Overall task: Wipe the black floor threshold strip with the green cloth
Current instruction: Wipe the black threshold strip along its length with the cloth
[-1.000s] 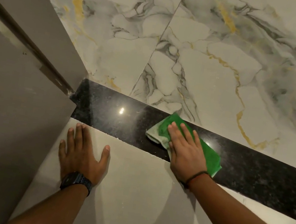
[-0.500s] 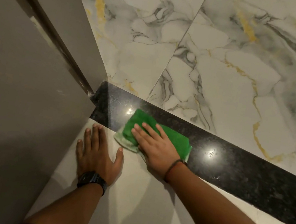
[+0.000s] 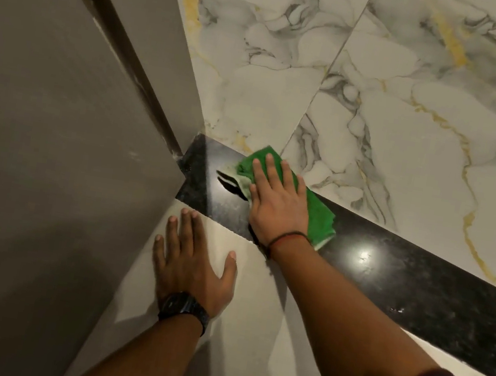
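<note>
A polished black threshold strip [image 3: 403, 287] runs diagonally across the floor from the door frame to the right edge. The green cloth [image 3: 317, 212] lies flat on its left part, close to the frame. My right hand [image 3: 277, 202] presses palm-down on the cloth with the fingers spread, covering its middle; a pale corner of the cloth sticks out to the left. My left hand [image 3: 192, 263], with a black watch on the wrist, rests flat and open on the plain tile just in front of the strip.
A grey door frame and wall [image 3: 50, 156] rise at the left and meet the strip's end. Beyond the strip lies marble-patterned tile [image 3: 414, 116] with gold veins. Plain beige tile [image 3: 247, 350] lies on my side. A light glare [image 3: 364, 255] shines on the strip.
My right hand has slid the cloth leftward along the strip toward the door frame. My left hand stays flat on the tile. The view has shifted to the left.
</note>
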Motion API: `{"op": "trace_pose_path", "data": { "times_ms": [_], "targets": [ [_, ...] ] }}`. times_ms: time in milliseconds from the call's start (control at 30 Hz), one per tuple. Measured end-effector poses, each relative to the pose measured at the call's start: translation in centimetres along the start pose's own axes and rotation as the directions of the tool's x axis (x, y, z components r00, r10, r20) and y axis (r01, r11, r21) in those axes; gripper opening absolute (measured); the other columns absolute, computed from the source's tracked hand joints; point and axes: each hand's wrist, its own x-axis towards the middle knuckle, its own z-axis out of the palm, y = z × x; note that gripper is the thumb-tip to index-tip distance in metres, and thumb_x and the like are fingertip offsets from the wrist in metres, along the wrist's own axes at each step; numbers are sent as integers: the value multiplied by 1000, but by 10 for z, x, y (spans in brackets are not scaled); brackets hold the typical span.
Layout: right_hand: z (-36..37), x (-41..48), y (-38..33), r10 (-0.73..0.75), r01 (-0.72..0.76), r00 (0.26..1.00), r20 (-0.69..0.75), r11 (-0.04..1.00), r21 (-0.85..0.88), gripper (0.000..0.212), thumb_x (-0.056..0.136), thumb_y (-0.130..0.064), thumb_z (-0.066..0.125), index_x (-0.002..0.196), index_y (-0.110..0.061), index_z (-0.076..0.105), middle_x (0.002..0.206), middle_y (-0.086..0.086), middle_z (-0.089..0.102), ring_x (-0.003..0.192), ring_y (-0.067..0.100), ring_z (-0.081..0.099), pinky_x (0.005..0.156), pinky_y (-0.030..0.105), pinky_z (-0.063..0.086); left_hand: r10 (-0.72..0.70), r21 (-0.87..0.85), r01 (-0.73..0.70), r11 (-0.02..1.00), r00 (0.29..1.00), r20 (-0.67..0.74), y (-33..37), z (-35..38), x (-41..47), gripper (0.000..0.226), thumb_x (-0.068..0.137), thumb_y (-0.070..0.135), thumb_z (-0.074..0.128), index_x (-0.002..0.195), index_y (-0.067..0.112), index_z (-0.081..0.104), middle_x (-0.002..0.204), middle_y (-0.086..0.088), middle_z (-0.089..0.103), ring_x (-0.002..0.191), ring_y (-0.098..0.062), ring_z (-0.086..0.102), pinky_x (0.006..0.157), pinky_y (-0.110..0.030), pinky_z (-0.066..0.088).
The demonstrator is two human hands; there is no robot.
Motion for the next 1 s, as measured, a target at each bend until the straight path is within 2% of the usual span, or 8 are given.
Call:
{"op": "trace_pose_path", "data": {
  "times_ms": [133, 233, 333, 467, 600, 700, 833, 1000],
  "targets": [
    [8, 9, -38, -234, 237, 970, 65, 971, -38, 50, 99, -34, 24, 147, -26, 18, 157, -1, 19, 144, 26, 9, 115, 50, 8, -7, 20, 7, 1000, 1000, 22, -2, 0, 1, 96, 77, 61, 38, 152, 12, 1, 161, -8, 10, 147, -27, 9, 116, -47, 8],
    [4, -9, -25, -409, 413, 906, 107, 910, -22, 49, 99, -32, 28, 147, -25, 22, 155, -2, 25, 143, 25, 13, 115, 49, 12, -1, 28, 0, 1000, 1000, 22, -3, -1, 1, 92, 77, 57, 37, 151, 9, 9, 159, -11, 18, 146, -28, 14, 116, -49, 11],
    [-3, -34, 8, -499, 500, 860, 109, 866, 14, 48, 98, -31, 34, 145, -24, 29, 152, -3, 32, 142, 23, 20, 115, 46, 16, 19, 28, -19, 999, 1000, 3, -5, 1, 1, 89, 77, 55, 39, 149, 7, 18, 157, -13, 23, 145, -30, 18, 115, -51, 16],
    [-14, -55, 61, -461, 460, 887, 34, 887, 26, 47, 96, -27, 40, 142, -23, 37, 148, -1, 39, 139, 23, 28, 113, 47, 21, 12, 7, -12, 1000, 1000, -19, -6, 6, 3, 93, 77, 57, 40, 150, 8, 10, 158, -12, 21, 145, -29, 16, 115, -49, 12],
    [-18, -36, 66, -138, 140, 989, -51, 989, 39, 46, 99, -30, 35, 144, -23, 32, 152, -1, 34, 141, 22, 23, 113, 46, 21, 10, 7, -10, 1000, 999, -41, -5, 6, 2, 95, 76, 61, 39, 151, 9, 9, 158, -11, 20, 145, -29, 16, 116, -49, 11],
    [-8, -22, 43, -15, 19, 998, -62, 998, 65, 48, 99, -31, 31, 146, -23, 28, 154, -2, 29, 142, 22, 19, 115, 42, 14, 14, 17, -13, 1000, 999, -33, -4, 7, 1, 94, 77, 61, 39, 150, 8, 10, 158, -12, 21, 145, -30, 16, 115, -50, 12],
    [-7, -49, 35, -209, 211, 977, -40, 977, 43, 50, 96, -24, 42, 144, -18, 33, 152, 3, 33, 141, 29, 22, 114, 46, 13, 7, 19, -7, 1000, 1000, -23, -4, 3, 1, 92, 78, 61, 37, 149, 7, 14, 157, -15, 24, 145, -31, 18, 114, -53, 16],
    [-17, -117, 95, -417, 417, 909, -12, 908, 30, 48, 94, -21, 49, 141, -18, 40, 147, 1, 42, 137, 27, 32, 113, 44, 19, 12, 13, -12, 1000, 1000, -24, -3, 0, 2, 91, 77, 59, 36, 148, 4, 17, 156, -17, 25, 144, -32, 17, 113, -55, 17]
  ]
}}
